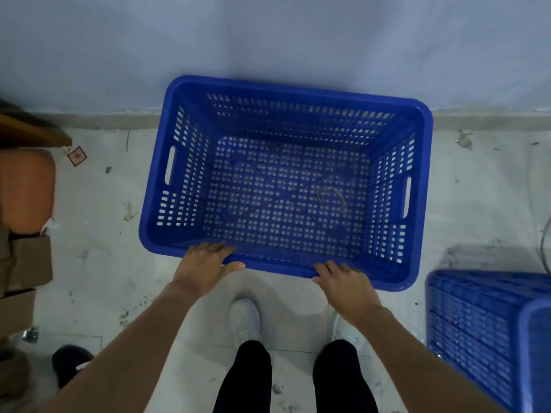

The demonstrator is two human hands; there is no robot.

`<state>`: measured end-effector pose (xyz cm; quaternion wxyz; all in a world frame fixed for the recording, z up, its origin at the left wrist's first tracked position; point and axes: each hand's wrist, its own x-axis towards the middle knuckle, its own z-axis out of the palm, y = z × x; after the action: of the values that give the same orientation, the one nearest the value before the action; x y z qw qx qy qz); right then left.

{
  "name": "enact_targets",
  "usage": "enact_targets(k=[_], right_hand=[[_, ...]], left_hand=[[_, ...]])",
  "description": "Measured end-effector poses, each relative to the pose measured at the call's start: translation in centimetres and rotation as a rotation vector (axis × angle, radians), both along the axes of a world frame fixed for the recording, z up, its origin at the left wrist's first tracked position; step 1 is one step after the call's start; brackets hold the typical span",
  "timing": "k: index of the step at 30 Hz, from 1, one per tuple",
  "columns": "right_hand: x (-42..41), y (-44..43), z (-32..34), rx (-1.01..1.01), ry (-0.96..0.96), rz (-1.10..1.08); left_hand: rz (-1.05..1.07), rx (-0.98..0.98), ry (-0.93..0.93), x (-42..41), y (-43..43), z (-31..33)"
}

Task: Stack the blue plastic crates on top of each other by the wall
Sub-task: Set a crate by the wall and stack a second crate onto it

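A large blue perforated crate (pixel 286 93) stands open side up against the pale wall, empty, with slot handles in its two short sides. Both my hands rest on its near long rim. My left hand (pixel 205 266) lies over the rim's left part, fingers curled inward over the edge and thumb outside. My right hand (pixel 346 286) grips the rim's right part the same way. A second blue crate (pixel 489 329) lies at the right edge of the view, showing its side, partly cut off.
The floor (pixel 98 234) is pale tile with dirt marks. Cardboard boxes (pixel 26 263) and a brown rounded object (pixel 26 189) stand at the left. A dark shoe (pixel 70 363) sits at the lower left. My own white shoes and dark trousers are below the crate.
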<state>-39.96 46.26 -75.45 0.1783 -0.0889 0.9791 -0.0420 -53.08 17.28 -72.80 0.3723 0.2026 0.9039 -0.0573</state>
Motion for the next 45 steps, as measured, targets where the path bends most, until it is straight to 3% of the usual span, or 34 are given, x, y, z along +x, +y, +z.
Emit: enact_targets(k=[4,9,16,20,22,34,41,45], right_hand=[[-2.1,2.8,-0.1,0.023,0.065,0.001],[-3.9,5.4,0.3,0.0,-0.109,0.106],[-2.8,3.9,0.7,-0.05,-0.08,-0.192],[-2.9,2.9,2.4,-0.149,-0.149,-0.472],[-3.0,2.6,4.6,-0.203,-0.136,-0.537],[-2.1,8.0,27.6,-0.108,-0.014,-0.829],[8.0,11.4,41.7,-0.171,-0.044,-1.137],[17.1,14.4,46.8,-0.176,-0.17,-1.214]], left_hand=[[0.038,-0.01,0.037,-0.2,2.6,0.3],[0.01,-0.173,0.04,-0.5,5.0,0.8],[0.114,-0.233,0.009,0.5,5.5,1.6],[0.283,-0.101,-0.062,-0.3,6.7,3.2],[0.348,0.014,-0.109,-0.2,7.8,5.1],[0.137,0.328,-0.227,2.7,15.6,27.1],[-0.061,0.418,-0.164,6.0,23.3,39.5],[-0.205,0.458,-0.191,10.2,28.5,43.2]])
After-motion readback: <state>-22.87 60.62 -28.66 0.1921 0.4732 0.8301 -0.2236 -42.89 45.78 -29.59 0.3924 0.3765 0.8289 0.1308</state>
